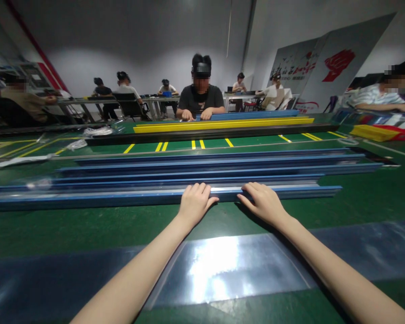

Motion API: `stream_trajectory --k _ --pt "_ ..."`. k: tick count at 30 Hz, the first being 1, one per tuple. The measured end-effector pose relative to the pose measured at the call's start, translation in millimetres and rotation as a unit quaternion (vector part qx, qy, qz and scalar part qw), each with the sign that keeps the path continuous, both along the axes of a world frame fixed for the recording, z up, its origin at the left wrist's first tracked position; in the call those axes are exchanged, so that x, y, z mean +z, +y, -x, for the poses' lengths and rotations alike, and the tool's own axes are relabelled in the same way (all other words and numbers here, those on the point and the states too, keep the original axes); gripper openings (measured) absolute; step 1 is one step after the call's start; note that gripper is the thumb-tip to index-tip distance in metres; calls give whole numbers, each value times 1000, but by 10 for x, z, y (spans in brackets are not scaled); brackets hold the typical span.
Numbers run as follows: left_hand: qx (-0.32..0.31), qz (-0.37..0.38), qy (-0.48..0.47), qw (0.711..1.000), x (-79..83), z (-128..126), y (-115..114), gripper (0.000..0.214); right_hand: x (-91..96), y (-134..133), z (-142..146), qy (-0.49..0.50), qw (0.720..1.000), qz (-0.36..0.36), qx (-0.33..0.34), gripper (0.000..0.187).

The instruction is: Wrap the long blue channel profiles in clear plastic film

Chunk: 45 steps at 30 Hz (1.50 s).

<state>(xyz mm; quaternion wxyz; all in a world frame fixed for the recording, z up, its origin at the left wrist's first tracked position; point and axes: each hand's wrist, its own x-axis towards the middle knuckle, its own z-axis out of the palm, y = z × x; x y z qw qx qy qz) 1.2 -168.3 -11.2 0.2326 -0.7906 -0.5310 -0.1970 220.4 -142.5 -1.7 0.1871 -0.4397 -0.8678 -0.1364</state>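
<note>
Several long blue strips lie side by side across the green table. My left hand [195, 202] and my right hand [262, 201] both rest on the nearest blue strip [87, 198], fingers curled over its top edge and thumbs at its near side. The hands are about a hand's width apart near the strip's middle. A clear plastic film [222, 265] lies flat on the table under my forearms, shining with glare.
More blue strips [222, 171] fill the table's middle. A yellow strip [222, 124] and a black one lie farther back, where a person in a dark shirt [200, 101] works opposite. Another person's arm [384, 105] shows far right, with yellow and red pieces [381, 132]. Crumpled film [97, 131] lies left.
</note>
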Motion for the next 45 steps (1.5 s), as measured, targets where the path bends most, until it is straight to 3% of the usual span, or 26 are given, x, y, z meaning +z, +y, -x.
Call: stream_trajectory --k 11,23,33,45 --pt "-7 -1 1 1000 8 2 -1 30 -23 0 54 -28 999 -4 -17 30" --pt "-13 -5 -2 1000 -1 5 4 30 -13 -141 330 130 989 70 32 21" --pt "-8 4 0 1000 -1 0 3 28 -84 -67 378 116 990 73 13 17" --pt "-18 9 1 1000 -7 10 9 28 -63 -34 409 174 979 110 -1 16"
